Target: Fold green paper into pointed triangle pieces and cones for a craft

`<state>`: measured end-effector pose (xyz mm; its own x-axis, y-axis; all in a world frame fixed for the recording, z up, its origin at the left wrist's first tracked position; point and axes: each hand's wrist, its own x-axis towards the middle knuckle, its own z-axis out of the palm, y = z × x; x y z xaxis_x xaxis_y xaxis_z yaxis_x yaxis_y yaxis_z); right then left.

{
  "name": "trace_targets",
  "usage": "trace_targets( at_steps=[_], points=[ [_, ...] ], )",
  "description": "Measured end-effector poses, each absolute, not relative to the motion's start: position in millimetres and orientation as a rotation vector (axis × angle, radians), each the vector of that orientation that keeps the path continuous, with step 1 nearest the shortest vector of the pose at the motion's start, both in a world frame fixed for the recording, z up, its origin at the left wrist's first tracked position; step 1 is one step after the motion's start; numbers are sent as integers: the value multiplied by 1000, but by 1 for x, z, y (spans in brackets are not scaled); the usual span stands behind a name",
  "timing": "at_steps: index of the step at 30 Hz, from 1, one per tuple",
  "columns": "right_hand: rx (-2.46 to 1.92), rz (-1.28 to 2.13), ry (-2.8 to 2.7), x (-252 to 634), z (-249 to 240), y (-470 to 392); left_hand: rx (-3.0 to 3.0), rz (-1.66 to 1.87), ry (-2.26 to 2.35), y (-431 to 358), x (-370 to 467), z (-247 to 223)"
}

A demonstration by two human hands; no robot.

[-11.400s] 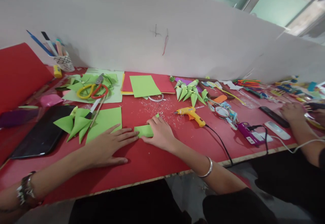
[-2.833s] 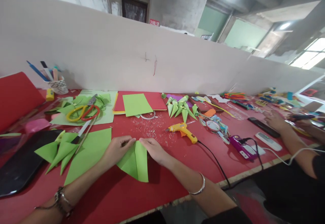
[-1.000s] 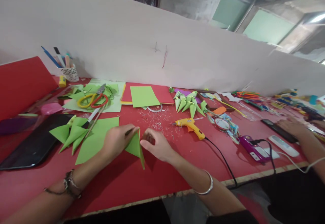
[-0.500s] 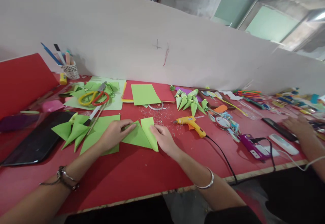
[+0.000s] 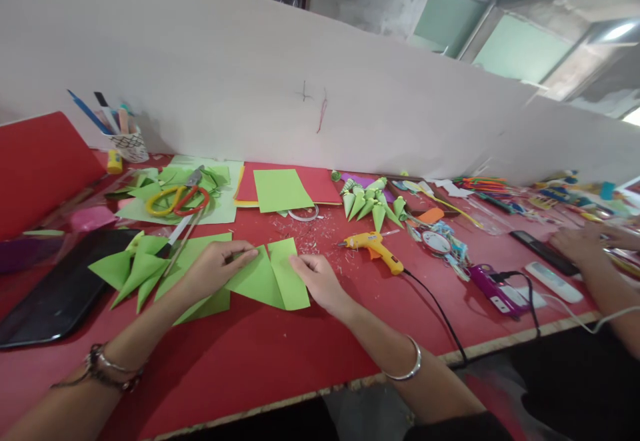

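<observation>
A green paper piece (image 5: 259, 277) with a crease or fold down its middle is held between my two hands above the red table (image 5: 280, 368). My left hand (image 5: 216, 269) pinches its left corner between thumb and fingers. The right edge is pinched by my right hand (image 5: 320, 281). Under and beside my left wrist lie larger green sheets (image 5: 220, 301). Pointed green paper leaves (image 5: 145, 264) rest further left, on a black phone-like slab (image 5: 60, 301).
Yellow-and-red scissors (image 5: 177, 201) lie on paper scraps at the back left. A corded yellow glue gun (image 5: 374, 249) lies right of my right hand, near green paper cones (image 5: 379, 214). Another person's hand (image 5: 583, 248) is at the far right, near a black remote (image 5: 544, 253).
The right part of the green paper, narrow and tilted before, now shows wider and flatter. Both hands still hold it. The camera view has shifted slightly.
</observation>
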<state>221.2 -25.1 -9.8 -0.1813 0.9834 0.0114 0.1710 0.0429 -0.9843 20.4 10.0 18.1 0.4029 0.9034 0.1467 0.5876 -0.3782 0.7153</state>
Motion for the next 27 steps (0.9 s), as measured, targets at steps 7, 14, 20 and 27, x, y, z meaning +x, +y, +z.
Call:
trace_targets(
  at_steps=[7, 14, 20, 27],
  points=[
    [-1173, 1267, -1515, 221, -8, -25, 2139, 676, 1231, 11, 17, 15],
    [-1163, 1180, -1490, 223, -8, -24, 1739, 998, 1297, 13, 12, 15],
    [-1174, 1130, -1355, 223, -7, -24, 1034, 1133, 773, 12, 14, 13],
    [-1201, 1097, -1323, 222, -4, -25, 1534, 945, 831, -11, 30, 9]
  ],
)
